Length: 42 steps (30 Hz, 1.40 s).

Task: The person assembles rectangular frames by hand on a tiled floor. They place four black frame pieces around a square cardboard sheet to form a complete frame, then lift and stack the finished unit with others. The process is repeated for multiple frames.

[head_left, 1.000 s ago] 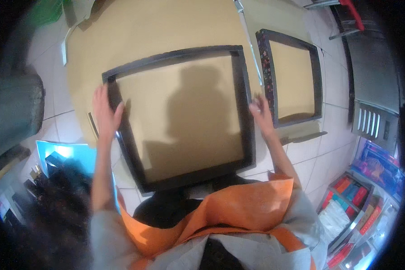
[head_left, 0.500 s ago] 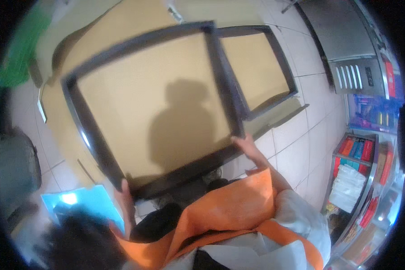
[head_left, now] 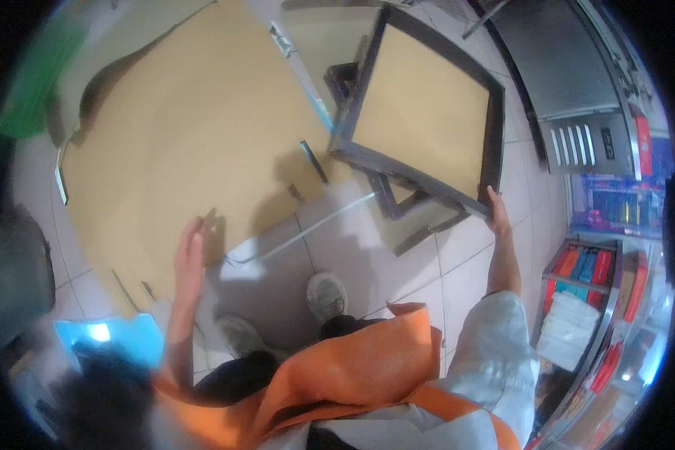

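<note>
Black frame (head_left: 412,181) swung right over smaller frame (head_left: 385,196); right hand (head_left: 499,214) clamped on corner, left hand (head_left: 190,255) free (tan board (head_left: 172,135) bared).

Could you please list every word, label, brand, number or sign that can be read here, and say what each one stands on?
No text is readable.
Slotted grey metal casing: dark patch beside the slots, too small and blurred to read.
Red, orange and blue items at right: any print too small.
Dark frame in the right hand: no writing visible.
Tan sheet: none visible.
</note>
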### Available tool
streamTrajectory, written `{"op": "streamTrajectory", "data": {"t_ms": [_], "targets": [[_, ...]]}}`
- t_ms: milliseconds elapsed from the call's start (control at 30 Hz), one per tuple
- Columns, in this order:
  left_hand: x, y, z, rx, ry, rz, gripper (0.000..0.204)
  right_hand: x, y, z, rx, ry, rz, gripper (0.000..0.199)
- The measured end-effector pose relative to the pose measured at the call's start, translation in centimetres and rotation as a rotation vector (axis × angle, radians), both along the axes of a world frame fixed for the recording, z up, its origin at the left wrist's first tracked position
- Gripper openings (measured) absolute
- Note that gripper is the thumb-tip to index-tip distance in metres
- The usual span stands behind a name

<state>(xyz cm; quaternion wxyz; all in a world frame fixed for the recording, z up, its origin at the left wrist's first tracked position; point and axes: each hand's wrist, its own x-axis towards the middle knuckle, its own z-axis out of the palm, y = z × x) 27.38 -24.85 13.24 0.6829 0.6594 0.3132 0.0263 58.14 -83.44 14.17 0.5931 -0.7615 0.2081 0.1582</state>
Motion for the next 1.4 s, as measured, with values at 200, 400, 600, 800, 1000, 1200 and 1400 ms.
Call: {"op": "streamTrajectory", "data": {"t_ms": [200,400,600,800,1000,1200,1400], "targets": [[-6.4,3.3,-6.0,0.229,0.212,0.191,0.047,4.2,-4.7,-1.1,-1.029,-0.425,0.018,0.047],[-13.7,16.3,-10.3,1.162,0.646,0.348,0.064,-2.3,25.3,-0.8,-0.428,-0.6,0.583,0.03],[-15.2,19.1,-12.1,0.971,0.731,0.403,0.074,-3.2,41.3,-9.4,-0.54,-0.841,0.995,0.05],[-18.6,20.0,-16.4,0.438,0.573,0.582,0.072,6.4,41.5,-17.7,-0.601,-0.295,0.516,0.082],[-15.9,23.2,-11.5,0.109,0.402,0.63,0.061,7.9,43.8,-17.0,-0.459,-0.067,0.527,0.084],[-17.1,27.4,-13.5,0.091,0.43,0.576,0.055,3.1,42.2,-17.0,-0.783,-0.237,0.55,0.08],[-19.8,30.5,-11.9,0.154,0.612,0.486,0.056,-5.9,43.4,-15.5,-0.866,-0.24,0.542,0.066]]}}
